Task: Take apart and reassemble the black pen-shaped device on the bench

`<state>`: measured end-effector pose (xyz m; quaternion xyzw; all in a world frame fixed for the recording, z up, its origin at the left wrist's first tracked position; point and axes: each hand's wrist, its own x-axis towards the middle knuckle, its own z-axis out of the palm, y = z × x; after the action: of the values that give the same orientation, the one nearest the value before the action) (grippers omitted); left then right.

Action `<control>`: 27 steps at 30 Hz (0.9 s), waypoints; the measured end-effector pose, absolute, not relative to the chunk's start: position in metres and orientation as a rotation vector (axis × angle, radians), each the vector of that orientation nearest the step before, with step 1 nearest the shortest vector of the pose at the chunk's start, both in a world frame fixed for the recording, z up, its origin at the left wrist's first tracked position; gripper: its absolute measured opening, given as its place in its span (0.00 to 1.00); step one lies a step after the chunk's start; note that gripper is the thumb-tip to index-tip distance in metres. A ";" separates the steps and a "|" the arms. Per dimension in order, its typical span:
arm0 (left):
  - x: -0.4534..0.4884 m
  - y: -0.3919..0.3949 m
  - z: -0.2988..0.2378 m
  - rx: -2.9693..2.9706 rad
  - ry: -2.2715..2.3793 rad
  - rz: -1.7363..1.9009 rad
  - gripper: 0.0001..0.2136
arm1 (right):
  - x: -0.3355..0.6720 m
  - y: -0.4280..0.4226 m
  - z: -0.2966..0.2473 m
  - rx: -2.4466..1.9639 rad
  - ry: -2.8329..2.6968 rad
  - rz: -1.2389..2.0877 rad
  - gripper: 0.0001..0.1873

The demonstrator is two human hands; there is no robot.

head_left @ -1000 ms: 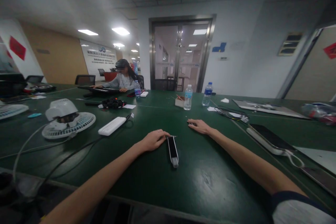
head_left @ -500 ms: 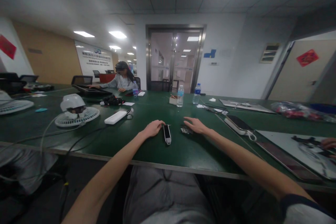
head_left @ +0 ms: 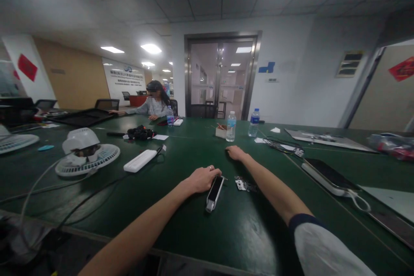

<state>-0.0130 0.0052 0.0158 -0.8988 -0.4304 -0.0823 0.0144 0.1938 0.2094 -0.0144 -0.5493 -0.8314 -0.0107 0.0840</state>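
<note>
A slim white device with a long black face (head_left: 215,188) lies slanted on the green table. My left hand (head_left: 203,179) is closed around its far end, fingers bent over the edge. A thin piece pokes out to the right beside those fingertips. My right hand (head_left: 235,153) is stretched farther forward, low over the table, with its fingers curled together; whether anything small is in them is hidden. Small silvery metal parts (head_left: 242,184) lie between the device and my right forearm.
Ahead are a small open box (head_left: 221,132) with thin orange items and two water bottles, one nearer (head_left: 230,127), one farther (head_left: 254,123). A white power bank (head_left: 140,161) and fan (head_left: 87,159) lie left. A phone (head_left: 330,172) lies right. A person (head_left: 157,101) sits across.
My right hand has moved forward off the metal parts, toward the box. My left hand stays at the device, which now slants the other way. The view has shifted forward.
</note>
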 end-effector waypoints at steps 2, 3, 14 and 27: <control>-0.013 0.003 0.017 -2.785 -1.339 -0.232 0.13 | 0.195 0.204 -0.014 -1.604 -2.499 -0.054 0.19; -0.012 0.002 0.018 -2.779 -1.338 -0.228 0.13 | 0.198 0.197 -0.013 -1.587 -2.507 -0.060 0.19; 0.013 -0.016 0.020 -2.609 -1.600 -0.189 0.12 | 0.262 0.061 0.011 -1.314 -2.787 -0.144 0.12; 0.016 -0.013 0.021 -2.655 -1.561 -0.241 0.11 | 0.256 0.036 0.030 -1.492 -2.695 0.022 0.14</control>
<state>0.0163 -0.0135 0.0207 -0.8591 -0.5051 -0.0781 0.0262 0.2557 0.0364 0.0304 -0.4840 -0.8745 0.0071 0.0306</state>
